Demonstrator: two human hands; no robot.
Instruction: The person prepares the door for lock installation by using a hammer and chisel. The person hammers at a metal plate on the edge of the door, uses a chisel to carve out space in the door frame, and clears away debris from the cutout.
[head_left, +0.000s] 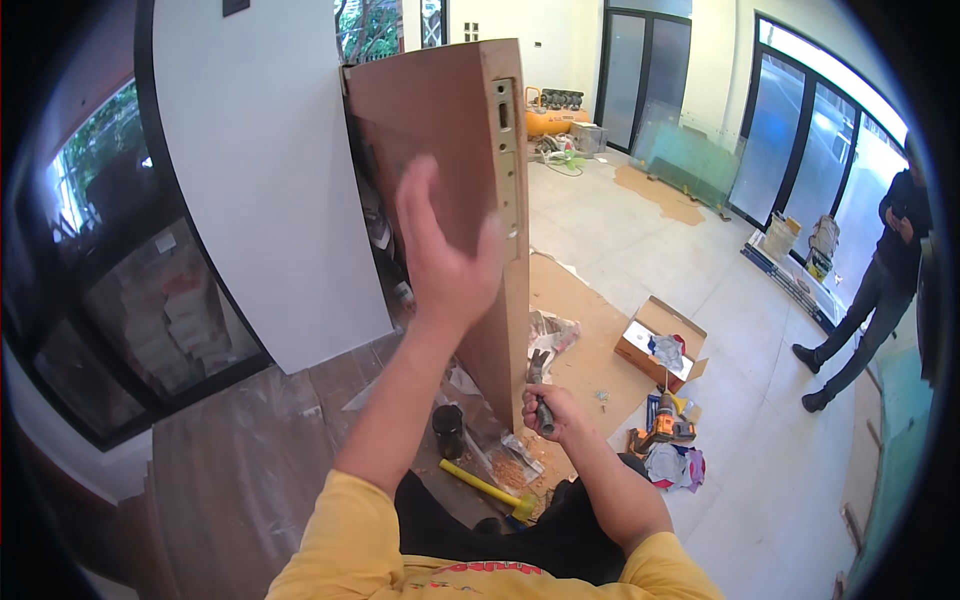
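Observation:
A brown wooden door (430, 110) stands on edge in front of me, with a metal lock plate (509, 170) set into its narrow side. My left hand (450, 250) is raised beside the door near that plate. Its fingers are spread and slightly blurred, and nothing is in them; whether it touches the door I cannot tell. Lower down, just right of the door's edge, my right hand (562, 414) is closed round the handle of a claw hammer (538, 368). The hammer's head points up and away from me.
On the floor lie a yellow-handled tool (485, 482), wood shavings and a black cylinder (448, 430). To the right are an open cardboard box (640, 352), an orange drill (664, 422) and crumpled cloths (675, 467). A person (880, 270) stands farther right. An orange compressor (552, 120) sits far back.

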